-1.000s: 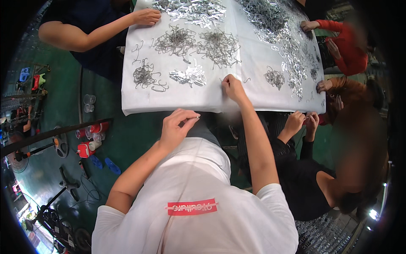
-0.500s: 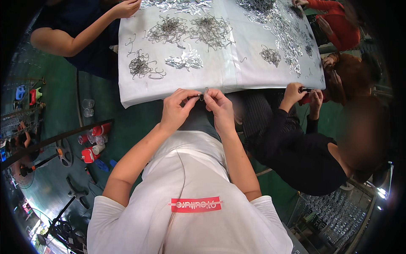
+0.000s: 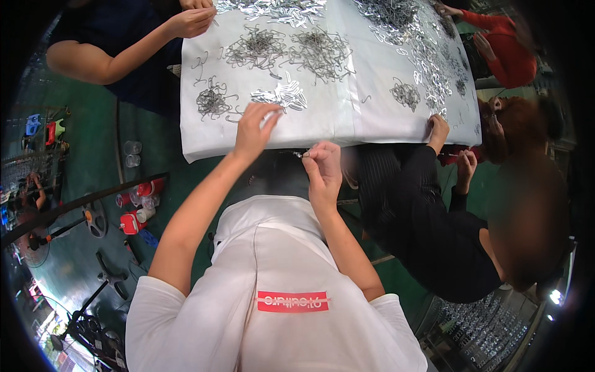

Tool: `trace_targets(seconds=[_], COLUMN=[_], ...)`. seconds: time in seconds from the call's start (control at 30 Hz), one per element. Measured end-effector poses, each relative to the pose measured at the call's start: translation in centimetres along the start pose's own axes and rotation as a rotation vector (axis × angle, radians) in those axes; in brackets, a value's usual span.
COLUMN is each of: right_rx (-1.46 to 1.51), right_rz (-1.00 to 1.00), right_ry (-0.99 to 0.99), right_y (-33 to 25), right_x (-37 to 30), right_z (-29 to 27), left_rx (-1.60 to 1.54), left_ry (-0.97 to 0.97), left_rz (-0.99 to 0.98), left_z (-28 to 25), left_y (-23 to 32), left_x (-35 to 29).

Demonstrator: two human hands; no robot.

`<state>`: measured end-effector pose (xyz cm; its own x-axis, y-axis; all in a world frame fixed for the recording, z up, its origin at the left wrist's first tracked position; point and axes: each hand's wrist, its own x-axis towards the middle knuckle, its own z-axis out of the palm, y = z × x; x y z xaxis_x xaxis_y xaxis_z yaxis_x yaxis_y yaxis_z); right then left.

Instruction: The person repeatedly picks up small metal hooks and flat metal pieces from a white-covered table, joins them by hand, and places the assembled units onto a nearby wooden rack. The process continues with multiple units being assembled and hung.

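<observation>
My left hand (image 3: 254,131) is over the near edge of the white-covered table (image 3: 297,128), thumb and fingers apart. Its fingertips are close to a pile of small flat silver metal pieces (image 3: 284,96); I see nothing held in it. My right hand (image 3: 325,172) is just off the table edge above my lap, closed in a pinch. Between its fingertips is a small wire hook (image 3: 303,155), mostly hidden by the fingers. Left of the silver pile lies a heap of dark wire hooks (image 3: 212,101), and larger heaps of hooks (image 3: 319,53) lie farther back.
A co-worker's arm (image 3: 133,53) reaches over the far left corner. At right, a person in black (image 3: 427,223) sits close by, one hand (image 3: 438,131) on the table edge. More hooks (image 3: 406,94) and silver pieces (image 3: 434,77) cover the table's right part. Red containers (image 3: 131,222) stand on the green floor.
My left hand has let go of the hook, parting from my right hand, and moved up and left to the silver pile. My right hand keeps the hook, slightly lower.
</observation>
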<state>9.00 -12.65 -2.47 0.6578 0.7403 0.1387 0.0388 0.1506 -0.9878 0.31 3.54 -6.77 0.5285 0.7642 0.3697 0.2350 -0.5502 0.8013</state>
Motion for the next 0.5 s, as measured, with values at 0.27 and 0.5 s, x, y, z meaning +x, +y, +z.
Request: trace_targets(seconds=[0.27, 0.5], right_rx=[-0.153, -0.149], right_rz=[-0.003, 0.056], right_ry=[-0.169, -0.195], right_y=[-1.2, -1.2], right_x=[0.2, 0.4], right_z=[0.2, 0.7], left_rx=[0.353, 0.449], left_ry=[-0.118, -0.238], left_rz=[0.095, 0.121], left_z=[3.1, 3.9], left_y=[-8.5, -10.1], left_x=[8.5, 9.2])
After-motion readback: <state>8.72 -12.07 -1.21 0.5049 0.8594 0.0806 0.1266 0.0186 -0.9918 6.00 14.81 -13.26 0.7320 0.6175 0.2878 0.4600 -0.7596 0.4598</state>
